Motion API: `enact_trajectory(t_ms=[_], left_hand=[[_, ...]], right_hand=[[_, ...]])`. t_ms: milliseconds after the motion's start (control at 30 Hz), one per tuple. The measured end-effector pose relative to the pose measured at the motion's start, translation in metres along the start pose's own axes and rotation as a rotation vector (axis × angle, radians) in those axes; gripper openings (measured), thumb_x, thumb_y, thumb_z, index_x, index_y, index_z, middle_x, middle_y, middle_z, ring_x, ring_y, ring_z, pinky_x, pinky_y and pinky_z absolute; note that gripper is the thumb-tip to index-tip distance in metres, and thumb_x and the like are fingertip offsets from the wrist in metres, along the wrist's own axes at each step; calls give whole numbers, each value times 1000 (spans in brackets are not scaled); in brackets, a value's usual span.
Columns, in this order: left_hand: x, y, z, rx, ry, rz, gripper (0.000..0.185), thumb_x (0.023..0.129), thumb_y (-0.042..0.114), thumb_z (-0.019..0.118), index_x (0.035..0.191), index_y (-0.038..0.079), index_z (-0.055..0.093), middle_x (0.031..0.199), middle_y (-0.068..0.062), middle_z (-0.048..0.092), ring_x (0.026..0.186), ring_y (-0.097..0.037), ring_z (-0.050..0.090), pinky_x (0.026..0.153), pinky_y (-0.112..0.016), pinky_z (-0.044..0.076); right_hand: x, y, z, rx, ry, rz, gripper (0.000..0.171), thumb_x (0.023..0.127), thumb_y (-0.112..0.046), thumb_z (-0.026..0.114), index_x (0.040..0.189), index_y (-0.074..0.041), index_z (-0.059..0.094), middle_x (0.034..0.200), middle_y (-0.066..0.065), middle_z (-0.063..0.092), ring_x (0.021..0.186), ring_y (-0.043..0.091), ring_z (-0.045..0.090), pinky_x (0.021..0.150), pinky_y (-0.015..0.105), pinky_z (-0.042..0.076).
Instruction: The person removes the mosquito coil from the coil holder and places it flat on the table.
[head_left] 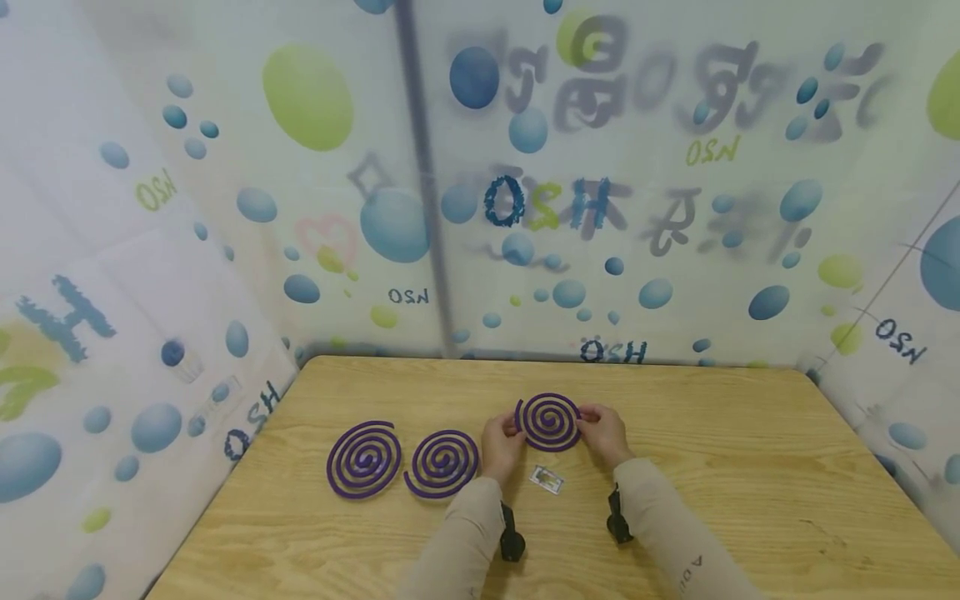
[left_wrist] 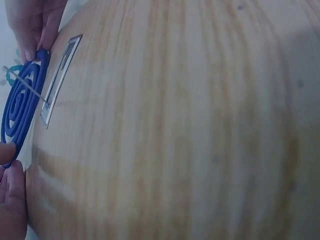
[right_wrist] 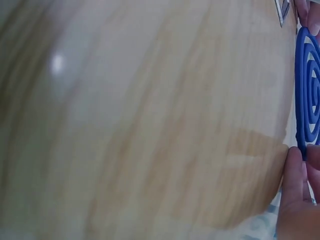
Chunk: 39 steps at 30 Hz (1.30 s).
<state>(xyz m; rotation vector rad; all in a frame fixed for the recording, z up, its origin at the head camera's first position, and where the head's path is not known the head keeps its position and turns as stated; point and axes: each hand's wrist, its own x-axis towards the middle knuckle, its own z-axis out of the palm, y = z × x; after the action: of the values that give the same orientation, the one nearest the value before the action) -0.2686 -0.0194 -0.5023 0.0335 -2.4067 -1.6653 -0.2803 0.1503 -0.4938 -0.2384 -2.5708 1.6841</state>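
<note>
Purple coil pinched between left hand, right hand, above table

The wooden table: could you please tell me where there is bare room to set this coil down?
The wooden table lies bare right of the right hand and behind the held purple spiral coil. Crowded: two purple coils at left, small metal stand between the wrists.

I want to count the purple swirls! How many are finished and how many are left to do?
Two purple coils already lie side by side on the wooden table. A third coil is held up between the left hand and right hand, above a small metal stand. No other coils are in sight.
</note>
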Motion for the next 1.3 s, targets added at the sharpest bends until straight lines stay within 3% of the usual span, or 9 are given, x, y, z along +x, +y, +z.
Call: enact_trajectory(t_ms=[233,567,800,900,933,1033,1200,1300], left_hand=[[2,-7,-1,-19,-26,0,35,69,-12,62,104,-9,58,90,-15,61,80,-21,57,72,-27,49],[0,-8,-3,-98,-26,-49,33,70,-9,62,103,-9,58,93,-17,61,84,-24,58,72,-28,50],[6,-29,0,-139,-36,94,29,72,0,66,100,-5,60,88,-10,61,78,-18,58,67,-25,50],[5,-26,-1,-156,-45,75,29,73,0,65,101,-6,59,90,-13,61,81,-21,58,68,-26,50],[3,-19,-3,-145,-52,35,31,73,-2,65,102,-8,58,92,-16,60,83,-24,57,71,-29,50],[1,-15,-3,-125,-59,-1,32,74,-4,62,104,-10,56,94,-17,59,85,-26,56,72,-28,50],[-2,-10,-3,-88,-65,-55,34,75,-3,63,108,-6,56,99,-14,57,89,-23,55,76,-26,48],[-2,-10,-3,-75,-60,-52,34,76,1,63,109,-2,56,101,-13,55,91,-23,54,79,-30,47]], right_hand=[[1,3,-1,-90,-5,-38,26,81,1,58,105,10,57,93,19,60,88,29,56,75,33,50],[2,2,-2,-75,-28,-17,27,82,1,56,107,11,55,96,21,59,90,30,56,76,34,49],[4,7,-3,-83,-40,-40,28,83,-1,56,107,11,55,96,21,59,91,31,55,78,36,48],[3,7,-4,-74,-41,-53,28,83,-1,55,108,12,55,97,22,58,92,32,55,79,37,48],[3,7,-5,-75,-41,-57,28,84,-2,55,108,12,54,98,22,58,92,32,54,79,37,48],[2,6,-6,-64,-44,-61,28,84,-2,55,108,12,54,97,23,58,92,32,54,77,35,49],[-2,3,-9,-17,-77,-16,29,87,-3,52,111,11,52,98,22,57,85,26,55,71,30,50],[-3,2,-12,-5,-93,0,29,88,-5,50,114,8,52,98,20,56,78,21,56,67,28,50]])
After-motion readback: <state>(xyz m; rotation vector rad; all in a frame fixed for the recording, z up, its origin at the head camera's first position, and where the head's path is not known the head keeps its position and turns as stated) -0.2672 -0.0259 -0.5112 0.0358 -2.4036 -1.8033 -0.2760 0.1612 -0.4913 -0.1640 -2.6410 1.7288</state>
